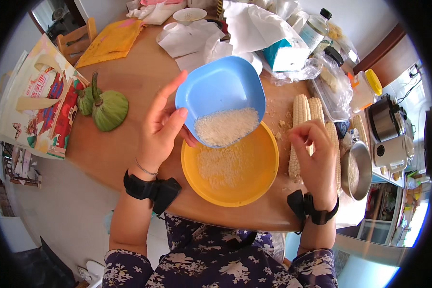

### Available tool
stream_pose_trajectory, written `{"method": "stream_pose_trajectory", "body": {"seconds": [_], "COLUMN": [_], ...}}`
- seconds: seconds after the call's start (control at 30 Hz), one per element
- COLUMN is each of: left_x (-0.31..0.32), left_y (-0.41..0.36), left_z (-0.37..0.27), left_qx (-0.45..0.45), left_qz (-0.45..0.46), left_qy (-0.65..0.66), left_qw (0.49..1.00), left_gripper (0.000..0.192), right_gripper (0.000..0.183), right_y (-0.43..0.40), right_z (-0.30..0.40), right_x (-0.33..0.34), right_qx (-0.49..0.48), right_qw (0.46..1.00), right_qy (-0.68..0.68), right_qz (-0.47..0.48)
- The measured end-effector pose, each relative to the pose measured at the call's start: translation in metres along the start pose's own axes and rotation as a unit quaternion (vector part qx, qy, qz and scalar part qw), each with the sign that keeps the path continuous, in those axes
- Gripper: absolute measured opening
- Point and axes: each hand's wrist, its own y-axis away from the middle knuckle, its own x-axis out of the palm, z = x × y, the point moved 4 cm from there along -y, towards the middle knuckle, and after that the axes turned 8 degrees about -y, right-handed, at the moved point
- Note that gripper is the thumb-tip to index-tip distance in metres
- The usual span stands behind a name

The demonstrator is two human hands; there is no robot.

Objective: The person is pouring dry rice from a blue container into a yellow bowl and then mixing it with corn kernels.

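My left hand (165, 122) grips the left edge of a blue plastic bowl (219, 82), tilted so that white rice (226, 126) lies along its near side. Beneath it, a yellow bowl (230, 198) rests on the table, with more rice (221, 167) scattered over its bottom. My right hand (313, 151) is raised over several pale corn cobs (299, 111) at the right, its fingers bent, with thumb and fingertips close together. Whether anything small is between those fingertips cannot be told. A steel bowl (367, 172) with white grains in it stands right of the cobs.
Green squashes (110, 109) and a printed bag (32, 108) are on the wooden table (136, 82) at the left. Crumpled white paper (201, 39), a clear bottle (315, 30), a teal box (288, 54) and a yellow-lidded jar (365, 88) stand toward the back and right.
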Motion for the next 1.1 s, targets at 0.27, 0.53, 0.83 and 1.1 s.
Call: {"method": "stream_pose_trajectory", "body": {"seconds": [0.27, 0.53, 0.83, 1.1], "left_x": [-0.003, -0.001, -0.004, -0.006], "left_y": [0.004, 0.003, 0.001, 0.003], "left_z": [0.001, 0.002, 0.007, 0.004], "left_qx": [0.034, 0.033, 0.115, 0.139], "left_qz": [-0.012, -0.045, -0.087, -0.109], "left_qy": [-0.038, -0.100, -0.095, -0.130], "left_qw": [0.999, 0.993, 0.985, 0.976], "left_gripper": [0.050, 0.053, 0.053, 0.053], "right_gripper": [0.015, 0.013, 0.008, 0.007], "right_y": [-0.004, -0.004, -0.003, -0.002], "right_z": [-0.013, -0.012, -0.006, -0.004], "right_x": [-0.019, -0.017, -0.016, -0.013], "right_qx": [0.033, 0.035, 0.028, 0.025], "right_qw": [0.992, 0.993, 0.994, 0.995], "right_qy": [0.077, 0.075, 0.056, 0.037], "right_qz": [-0.091, -0.087, -0.092, -0.093]}}
